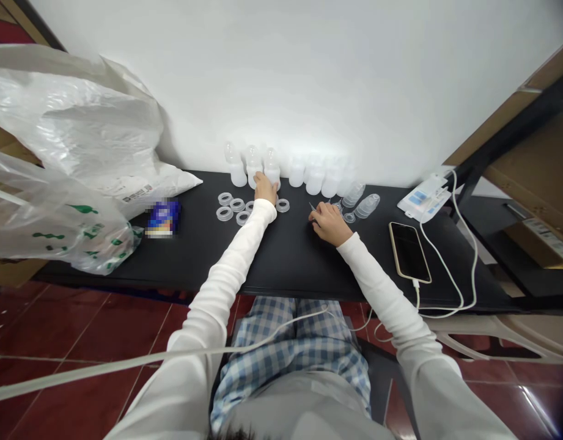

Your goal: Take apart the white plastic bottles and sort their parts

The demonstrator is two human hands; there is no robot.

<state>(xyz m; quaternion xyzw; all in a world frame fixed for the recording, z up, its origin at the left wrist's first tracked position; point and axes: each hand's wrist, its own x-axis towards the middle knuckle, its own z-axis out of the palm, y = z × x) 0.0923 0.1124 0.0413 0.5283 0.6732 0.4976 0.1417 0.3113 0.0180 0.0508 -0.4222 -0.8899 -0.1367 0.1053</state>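
Black table [285, 256] against white wall. 3 capped bottles [238, 166] lining wall, seemingly parking out of way. Left hand [265, 187] touching their bases, grip unclear. Right hand [329, 223] curling, pinching thin tool [312, 206]. Rings [230, 208] lying within easy reach.

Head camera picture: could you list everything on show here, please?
table: one, black, against the white wall
bottles: a row, translucent white, along the wall
rings: about six, clear, before the row's left end
caps: two stacks, clear, lying at the row's right end
phone: one, black, right side
bags: two, whitish plastic, left end
packet: one, blue, beside the bags
left hand: one, on a capped bottle
right hand: one, curled, on the table
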